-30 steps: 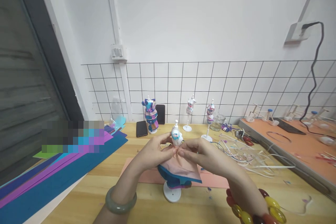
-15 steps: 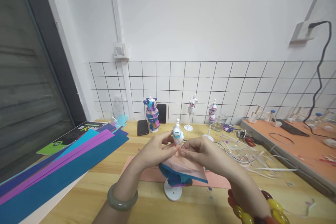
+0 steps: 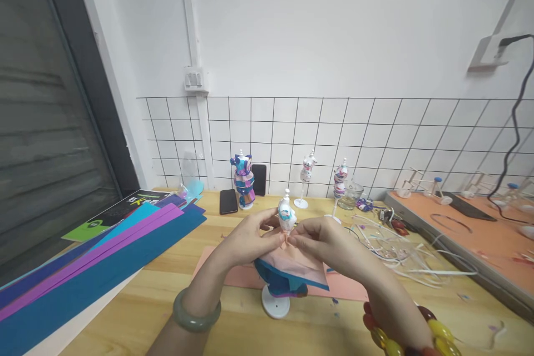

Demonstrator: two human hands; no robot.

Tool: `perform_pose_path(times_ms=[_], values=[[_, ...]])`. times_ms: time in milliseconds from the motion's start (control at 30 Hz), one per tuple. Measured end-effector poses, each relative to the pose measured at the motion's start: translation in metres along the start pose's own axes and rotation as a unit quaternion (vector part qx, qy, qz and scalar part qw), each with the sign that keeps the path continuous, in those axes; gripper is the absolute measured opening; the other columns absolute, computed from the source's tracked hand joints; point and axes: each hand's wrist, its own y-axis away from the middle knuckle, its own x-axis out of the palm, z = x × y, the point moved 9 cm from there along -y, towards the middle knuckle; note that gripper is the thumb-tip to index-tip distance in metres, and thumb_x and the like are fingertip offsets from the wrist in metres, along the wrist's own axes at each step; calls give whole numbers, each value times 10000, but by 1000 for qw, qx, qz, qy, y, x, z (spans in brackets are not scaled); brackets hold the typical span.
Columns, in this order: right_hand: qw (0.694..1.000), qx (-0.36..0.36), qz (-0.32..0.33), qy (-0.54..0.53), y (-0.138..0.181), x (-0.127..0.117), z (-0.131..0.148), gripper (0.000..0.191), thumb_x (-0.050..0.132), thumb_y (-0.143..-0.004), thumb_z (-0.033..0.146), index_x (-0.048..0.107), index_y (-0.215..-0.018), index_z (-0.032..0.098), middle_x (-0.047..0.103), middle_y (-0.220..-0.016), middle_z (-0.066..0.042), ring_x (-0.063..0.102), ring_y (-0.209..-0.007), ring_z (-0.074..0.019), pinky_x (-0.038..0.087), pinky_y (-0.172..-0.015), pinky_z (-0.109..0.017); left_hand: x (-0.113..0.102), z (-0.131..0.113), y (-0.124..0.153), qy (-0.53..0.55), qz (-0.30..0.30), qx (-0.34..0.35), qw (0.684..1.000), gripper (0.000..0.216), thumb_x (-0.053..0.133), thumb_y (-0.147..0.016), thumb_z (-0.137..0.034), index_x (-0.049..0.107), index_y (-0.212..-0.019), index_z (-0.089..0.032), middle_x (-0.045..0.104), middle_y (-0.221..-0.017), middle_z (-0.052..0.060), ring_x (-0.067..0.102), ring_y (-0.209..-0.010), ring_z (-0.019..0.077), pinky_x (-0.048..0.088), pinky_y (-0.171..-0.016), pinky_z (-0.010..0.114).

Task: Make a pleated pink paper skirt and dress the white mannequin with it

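A small white mannequin [image 3: 286, 212] on a round white base [image 3: 275, 307] stands on the wooden table in front of me. It wears a layered paper skirt, blue below and pale pink paper [image 3: 292, 261] on top. My left hand [image 3: 248, 239] and my right hand [image 3: 321, 242] meet at the figure's waist, both with fingertips pinched on the top edge of the pink paper. A green bangle circles my left wrist, and a bracelet of red and yellow beads my right.
Long blue and purple paper sheets [image 3: 95, 267] lie at the left. A pink sheet [image 3: 233, 275] lies under the figure. Three dressed mannequins [image 3: 244, 181], two phones [image 3: 228, 201], a glass dish [image 3: 350, 196] and white strips [image 3: 400, 250] stand behind. An orange board [image 3: 471, 233] is at the right.
The view has shifted slightly; my hands stay pinched at the figure's waist, the pink paper a little more gathered there.
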Motion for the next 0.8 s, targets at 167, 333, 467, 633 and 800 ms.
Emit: perform_pose_path(times_ms=[167, 333, 467, 633, 800], values=[[1000, -1, -11, -15, -2, -1, 0, 264, 488, -849, 320, 558, -657, 153, 394, -578, 36, 332, -537, -92, 239, -466, -206, 1, 0, 0, -2, -2, 0, 1000, 339, 537, -773, -136, 622, -1088, -224, 648, -954, 23, 578, -950, 199, 419, -878, 339], [1000, 2, -16, 1, -4, -1, -3, 264, 477, -851, 323, 555, -659, 160, 383, -563, 38, 329, -522, -93, 232, -451, -206, 1, 0, 1, -1, -1, -3, 1000, 338, 524, -781, -147, 613, -1098, -220, 647, -940, 26, 580, -933, 204, 436, -844, 335], [999, 9, -22, 22, -4, -2, -5, 277, 471, -855, 342, 542, -655, 164, 351, -550, 46, 312, -509, -90, 214, -437, -206, 1, 1, 1, -5, -2, -4, 1000, 283, 525, -780, -155, 620, -1041, -205, 644, -951, 30, 583, -925, 206, 440, -832, 329], [999, 1, -30, 36, -3, -3, 1, 288, 456, -862, 337, 512, -636, 167, 344, -548, 50, 309, -509, -86, 212, -431, -204, 1, 0, 0, -7, -3, 0, 1000, 257, 502, -794, -156, 622, -1015, -208, 638, -936, 25, 583, -925, 199, 441, -826, 320], [997, -7, -47, 54, -1, -4, 4, 302, 432, -870, 325, 459, -610, 174, 316, -538, 58, 292, -494, -82, 199, -423, -208, 1, -5, 1, -13, 0, 3, 1000, 254, 481, -812, -158, 620, -1017, -212, 639, -938, 24, 580, -937, 198, 442, -830, 319]])
